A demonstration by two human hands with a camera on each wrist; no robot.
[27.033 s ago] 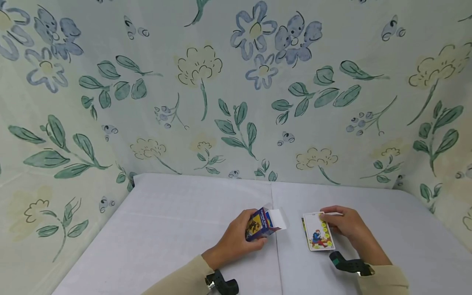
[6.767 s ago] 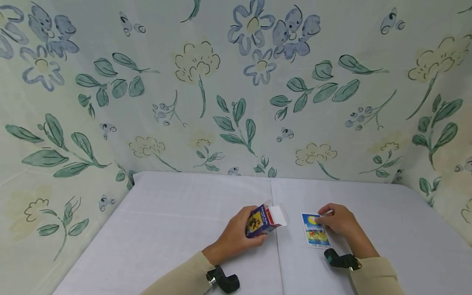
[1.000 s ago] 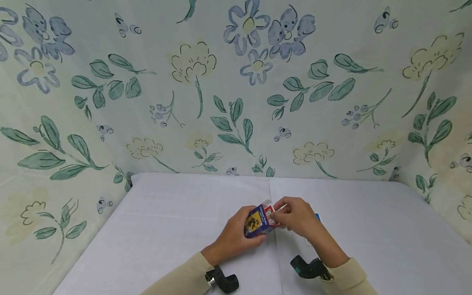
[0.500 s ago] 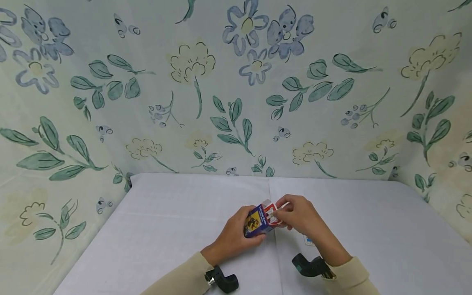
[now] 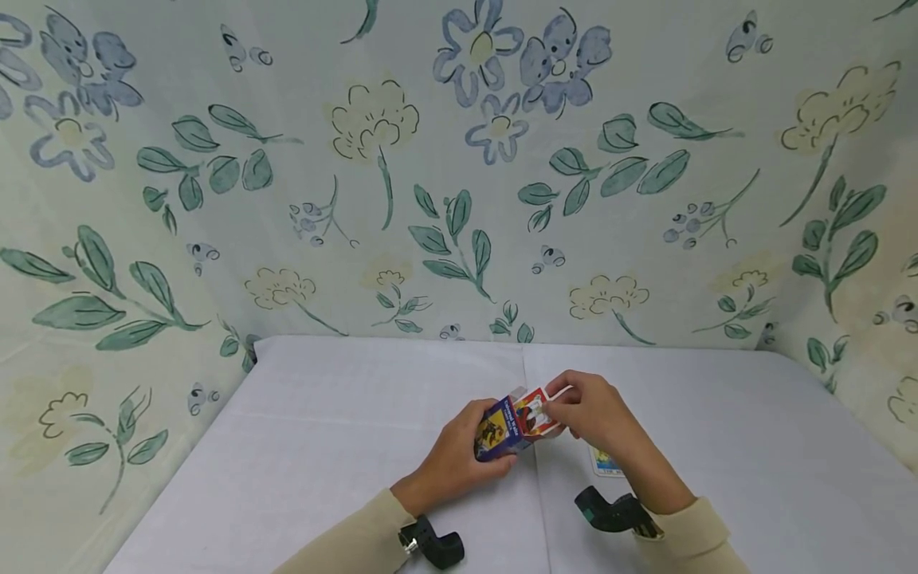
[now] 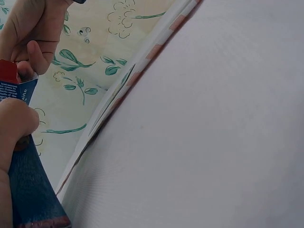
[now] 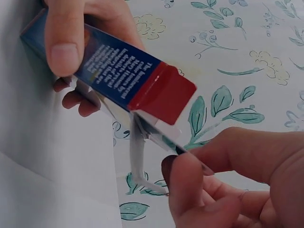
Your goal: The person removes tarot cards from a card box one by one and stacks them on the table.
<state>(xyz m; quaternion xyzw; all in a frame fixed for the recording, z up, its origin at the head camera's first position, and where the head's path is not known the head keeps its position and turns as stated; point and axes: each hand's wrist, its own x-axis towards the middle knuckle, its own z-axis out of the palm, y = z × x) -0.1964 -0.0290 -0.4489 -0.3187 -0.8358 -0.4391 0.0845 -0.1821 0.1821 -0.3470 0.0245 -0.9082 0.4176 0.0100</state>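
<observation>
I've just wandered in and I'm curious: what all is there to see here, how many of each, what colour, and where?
Box: 1, dark blue and yellow with a red flap, held above the table
Red card: at least 1, red and white, partly out of the box
Lower card: at least 1, blue and yellow part showing, on the table, partly hidden by the right forearm
Table: 1, white covering, below the hands
Backdrop: floral cloth, pale with green, blue and yellow, behind the table
Cameras: 2, black, one per wrist
Sleeves: 2, beige, on the forearms
Left grip: 1 bare hand, around the box
Right grip: 1 bare hand, pinching the red card
</observation>
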